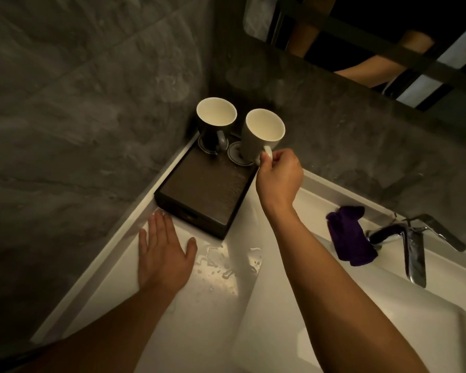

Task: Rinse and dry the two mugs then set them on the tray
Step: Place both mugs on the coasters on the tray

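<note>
A dark wooden tray [207, 195] sits in the corner of the white counter. At its far end a dark mug [215, 125] with a white inside stands upright on a round coaster. Beside it a white mug [261, 135] rests on or just above a second coaster [236, 157], slightly tilted. My right hand [279, 176] pinches the white mug's handle. My left hand [164, 254] lies flat on the counter just in front of the tray, fingers spread, holding nothing.
A purple cloth [350, 235] lies on the counter next to the chrome tap [412, 243]. The white sink basin [361, 319] is at lower right. Water drops [223, 265] pool in front of the tray. Grey stone walls enclose the corner; a mirror hangs above.
</note>
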`<state>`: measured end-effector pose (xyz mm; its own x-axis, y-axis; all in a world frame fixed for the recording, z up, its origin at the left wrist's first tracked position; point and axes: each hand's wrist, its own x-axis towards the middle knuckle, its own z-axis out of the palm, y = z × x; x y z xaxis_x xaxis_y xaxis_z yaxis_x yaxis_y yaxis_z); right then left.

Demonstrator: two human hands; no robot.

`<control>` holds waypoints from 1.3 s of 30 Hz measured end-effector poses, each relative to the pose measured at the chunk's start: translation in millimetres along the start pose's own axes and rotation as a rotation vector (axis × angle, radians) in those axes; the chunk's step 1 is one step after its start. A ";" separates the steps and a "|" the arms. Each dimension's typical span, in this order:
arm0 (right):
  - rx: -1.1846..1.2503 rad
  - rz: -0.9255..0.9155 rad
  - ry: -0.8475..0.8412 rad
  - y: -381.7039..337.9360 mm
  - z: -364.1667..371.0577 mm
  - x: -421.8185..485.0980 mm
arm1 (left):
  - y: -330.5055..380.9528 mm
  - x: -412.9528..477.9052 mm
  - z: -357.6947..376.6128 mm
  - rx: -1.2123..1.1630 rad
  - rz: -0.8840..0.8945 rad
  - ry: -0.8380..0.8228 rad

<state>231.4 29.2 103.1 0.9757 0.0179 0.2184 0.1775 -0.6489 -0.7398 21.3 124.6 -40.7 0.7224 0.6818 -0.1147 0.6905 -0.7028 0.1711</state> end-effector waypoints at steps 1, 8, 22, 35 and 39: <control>-0.009 0.003 -0.003 -1.3 3.3 1.5 | 0.2 0.1 -0.2 0.000 -0.002 -0.002; -0.044 -0.002 -0.040 -2.8 14.7 2.9 | 0.6 0.8 0.3 0.008 -0.006 -0.015; 0.012 -0.306 -0.026 -6.1 0.9 -26.3 | 1.5 0.4 -2.5 0.010 -0.007 -0.032; -0.045 -0.230 -0.295 -35.8 52.4 -14.5 | 1.0 1.1 -2.7 -0.009 -0.013 -0.019; -0.005 -0.245 -0.299 -40.8 54.9 -20.2 | 0.8 0.4 -2.0 -0.005 -0.011 -0.027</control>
<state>211.5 97.1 94.0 0.8990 0.3935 0.1922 0.4099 -0.6017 -0.6855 22.1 124.7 -38.7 0.7154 0.6840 -0.1427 0.6985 -0.6940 0.1747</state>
